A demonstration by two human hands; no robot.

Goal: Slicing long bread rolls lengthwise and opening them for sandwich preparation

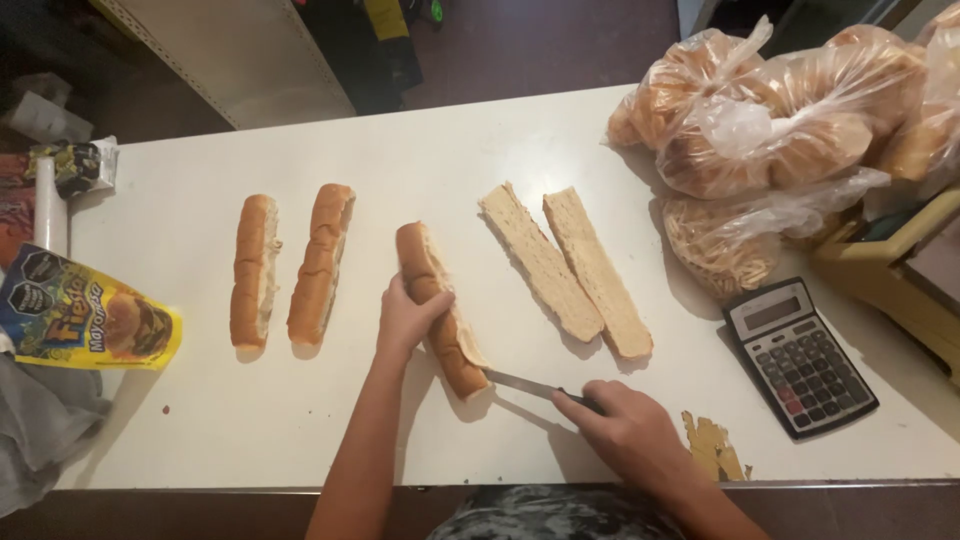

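From my remote seat I look straight down on a white tabletop (450,150). My left forearm rises from the bottom edge toward twelve o'clock, and my left hand (405,318) lies over the middle of a long golden-brown bread roll (440,310) at the centre of the table. Its fingers curl over the roll's crust and clasp it, with the thumb on the near side, pressing the roll down.

My right forearm enters from five o'clock. My right hand (628,428) is clenched around the dark handle of a steel-bladed knife (525,384). The blade points toward nine o'clock, and its tip is in the near end of the roll, at the cut seam where pale crumb shows.

At three o'clock from the held roll, just beside it, lie two flat halves of a split roll (565,268), pale crumb side up, side by side and touching along part of their length. At nine o'clock lie two more long brown rolls (290,265), apart from each other, each showing a slit along one side.

At the left edge lies a yellow and blue squeeze pouch of sauce (85,325). At two o'clock sit clear plastic bags full of bread rolls (780,120). At four o'clock, near my right hand, lies a grey desk calculator (800,358).
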